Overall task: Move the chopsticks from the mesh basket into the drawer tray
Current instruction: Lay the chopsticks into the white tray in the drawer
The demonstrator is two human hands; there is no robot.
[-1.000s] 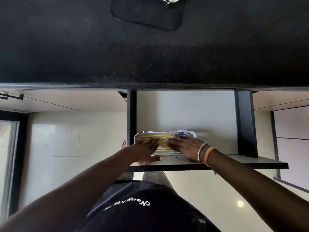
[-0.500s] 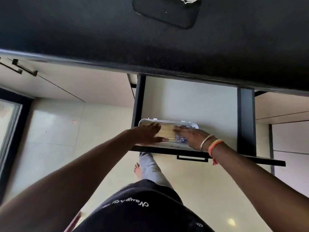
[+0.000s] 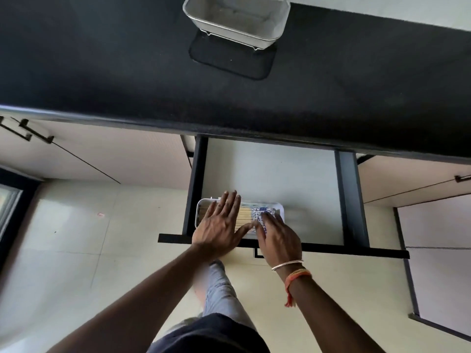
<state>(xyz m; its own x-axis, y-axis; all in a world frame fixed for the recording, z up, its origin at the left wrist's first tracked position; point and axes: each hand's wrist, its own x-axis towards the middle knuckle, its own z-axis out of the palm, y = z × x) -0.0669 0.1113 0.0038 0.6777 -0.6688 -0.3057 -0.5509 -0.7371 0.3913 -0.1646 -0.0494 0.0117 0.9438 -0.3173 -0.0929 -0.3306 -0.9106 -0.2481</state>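
Note:
A white tray lies in the front left of the open drawer. Inside it lie several wooden chopsticks with blue-and-white patterned ends. My left hand rests flat over the left half of the tray, fingers spread. My right hand lies flat on the patterned ends at the tray's right side. Neither hand grips anything. The mesh basket stands on the black counter at the top of the view, and nothing shows inside it.
A dark mat lies under the basket on the black counter. The drawer's black front panel juts out below my hands. Closed cabinet doors flank the drawer. My leg and the pale floor show underneath.
My head has tilted up, bringing the basket into view. Both hands have flattened and spread over the chopsticks in the tray, the left hand reaching further across it.

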